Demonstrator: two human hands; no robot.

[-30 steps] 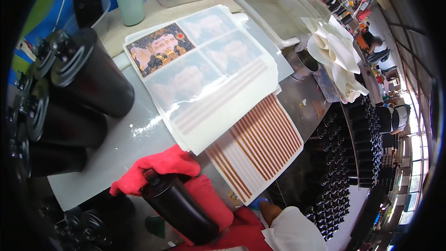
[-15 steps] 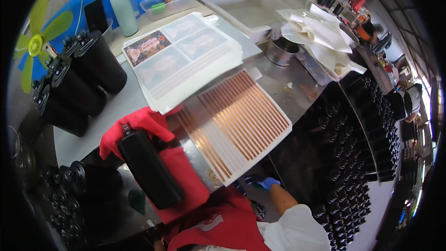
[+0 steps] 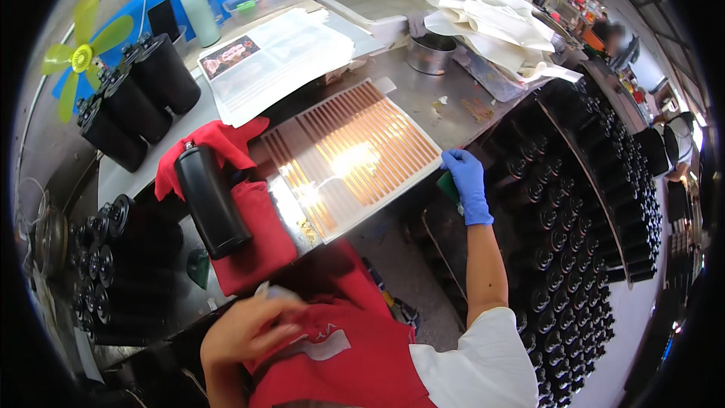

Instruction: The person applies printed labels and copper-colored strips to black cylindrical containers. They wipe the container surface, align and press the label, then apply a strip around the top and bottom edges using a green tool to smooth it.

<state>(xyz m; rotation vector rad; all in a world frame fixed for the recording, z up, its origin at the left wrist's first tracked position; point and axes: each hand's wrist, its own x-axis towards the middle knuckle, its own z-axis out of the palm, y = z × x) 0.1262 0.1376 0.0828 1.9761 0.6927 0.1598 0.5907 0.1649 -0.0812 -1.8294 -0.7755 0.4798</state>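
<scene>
Our gloved right hand (image 3: 467,185) fingers grasp a green scraper (image 3: 448,186) beside the striped sheet (image 3: 351,153), stripes running away-right; our bare left hand (image 3: 240,331) curls loosely.

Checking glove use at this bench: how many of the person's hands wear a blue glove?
1. The right hand wears a blue glove and grips the striped sheet at its right edge. The left hand is bare, low by the red apron.

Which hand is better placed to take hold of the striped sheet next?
Probably the right. The blue-gloved right hand is already at the near corner of the striped sheet. The bare left hand is back at the red apron, well away from the sheet.
</scene>
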